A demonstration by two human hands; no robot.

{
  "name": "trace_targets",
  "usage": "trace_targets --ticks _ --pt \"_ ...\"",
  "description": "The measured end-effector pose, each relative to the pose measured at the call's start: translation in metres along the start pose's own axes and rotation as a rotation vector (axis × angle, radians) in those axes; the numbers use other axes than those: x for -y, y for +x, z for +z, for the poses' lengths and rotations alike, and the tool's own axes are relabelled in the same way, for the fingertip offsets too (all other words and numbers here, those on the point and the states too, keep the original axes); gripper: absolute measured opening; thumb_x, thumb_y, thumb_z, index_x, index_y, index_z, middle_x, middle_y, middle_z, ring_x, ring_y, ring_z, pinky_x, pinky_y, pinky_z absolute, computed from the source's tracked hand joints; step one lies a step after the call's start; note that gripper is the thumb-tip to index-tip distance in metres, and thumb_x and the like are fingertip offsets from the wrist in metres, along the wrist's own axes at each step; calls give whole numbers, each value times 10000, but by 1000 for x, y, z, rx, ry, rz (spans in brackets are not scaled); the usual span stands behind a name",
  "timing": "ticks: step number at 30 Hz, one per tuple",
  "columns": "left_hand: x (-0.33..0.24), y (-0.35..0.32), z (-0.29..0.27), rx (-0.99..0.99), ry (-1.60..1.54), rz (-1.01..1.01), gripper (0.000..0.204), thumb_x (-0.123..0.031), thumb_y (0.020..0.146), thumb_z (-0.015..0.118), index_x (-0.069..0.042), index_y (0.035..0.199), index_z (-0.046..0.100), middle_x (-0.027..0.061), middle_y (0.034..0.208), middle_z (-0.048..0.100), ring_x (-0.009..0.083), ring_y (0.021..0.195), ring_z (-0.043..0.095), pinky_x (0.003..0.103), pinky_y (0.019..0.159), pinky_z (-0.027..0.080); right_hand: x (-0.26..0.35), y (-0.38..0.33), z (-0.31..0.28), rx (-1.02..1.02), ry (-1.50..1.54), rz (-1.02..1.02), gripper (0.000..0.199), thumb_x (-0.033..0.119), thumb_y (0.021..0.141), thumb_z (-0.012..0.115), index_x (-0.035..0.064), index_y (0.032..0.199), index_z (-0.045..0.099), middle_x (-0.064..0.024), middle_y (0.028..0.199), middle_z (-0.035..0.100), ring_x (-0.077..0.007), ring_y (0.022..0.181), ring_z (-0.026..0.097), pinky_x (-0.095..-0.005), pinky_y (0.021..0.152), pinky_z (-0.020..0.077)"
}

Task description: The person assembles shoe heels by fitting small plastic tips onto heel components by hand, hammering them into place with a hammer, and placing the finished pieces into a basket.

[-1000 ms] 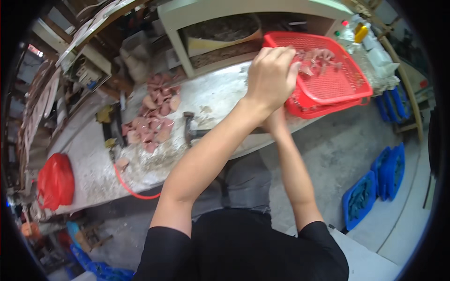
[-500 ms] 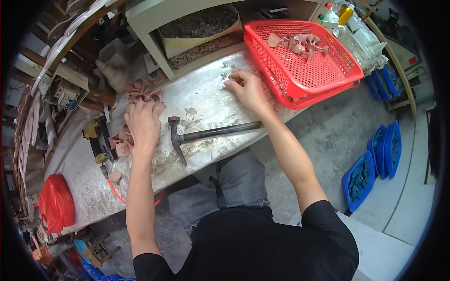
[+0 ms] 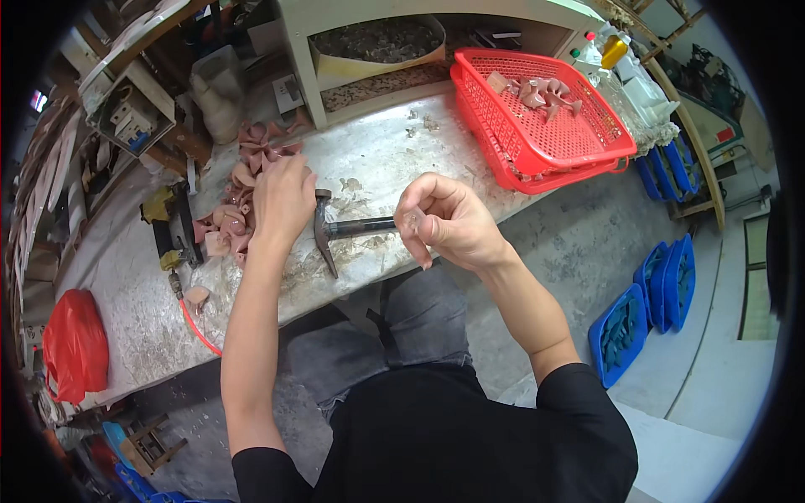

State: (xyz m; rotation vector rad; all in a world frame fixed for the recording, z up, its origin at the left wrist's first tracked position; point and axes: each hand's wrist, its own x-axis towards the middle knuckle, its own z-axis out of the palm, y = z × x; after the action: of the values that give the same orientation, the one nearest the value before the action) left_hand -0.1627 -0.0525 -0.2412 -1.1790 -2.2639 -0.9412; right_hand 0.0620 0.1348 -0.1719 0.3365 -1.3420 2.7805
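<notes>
My left hand (image 3: pixel 283 199) is at the right edge of a pile of curved pink pieces (image 3: pixel 228 220). Its fingers are bent down and together, and whatever lies under them is hidden. Raised over the bench's front edge, my right hand (image 3: pixel 449 222) pinches a small pale, see-through flake (image 3: pixel 414 220) between thumb and fingers. Behind that hand a hammer (image 3: pixel 360 227) lies on the bench, its dark handle partly covered and its head close to my left hand.
Stacked red plastic baskets (image 3: pixel 545 155) stand at the right, pink pieces in the top one. Left of the pile lies a yellow-black air tool (image 3: pixel 168 226) with a red hose. A red bag (image 3: pixel 75 344) sits far left. Blue bins (image 3: pixel 619 335) are on the floor at right.
My right hand has come off the bench top toward me, turned palm up, with the flake now showing in it. My left hand has shifted right along the pink pile, closer to the hammer head.
</notes>
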Motion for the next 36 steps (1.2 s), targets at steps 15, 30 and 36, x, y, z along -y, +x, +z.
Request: trace_targets --ticks 15,30,36 --pt "-27 -146 -58 -112 -106 -96 213 98 835 717 8 1026 746 185 1178 735 376 1050 720 429 914 583 -35 11 -8 -392 -81 209 268 272 1084 701 33 1205 700 -36 887 669 -85 675 598 -248 563 547" --pt "-25 -144 -59 -126 -263 -357 185 38 856 745 13 1035 785 163 1087 792 347 1059 736 433 932 577 -103 84 28 12 -854 269 233 62 964 790 -44 1171 776 -71 852 784 -102 725 689 -274 620 566" --pt "-21 -147 -55 -154 -260 -350 232 61 859 726 17 1078 790 164 1101 798 340 1068 751 418 922 592 -114 107 18 382 -1290 -129 257 114 910 815 -17 1130 791 -166 894 780 -316 783 751 -398 717 580"
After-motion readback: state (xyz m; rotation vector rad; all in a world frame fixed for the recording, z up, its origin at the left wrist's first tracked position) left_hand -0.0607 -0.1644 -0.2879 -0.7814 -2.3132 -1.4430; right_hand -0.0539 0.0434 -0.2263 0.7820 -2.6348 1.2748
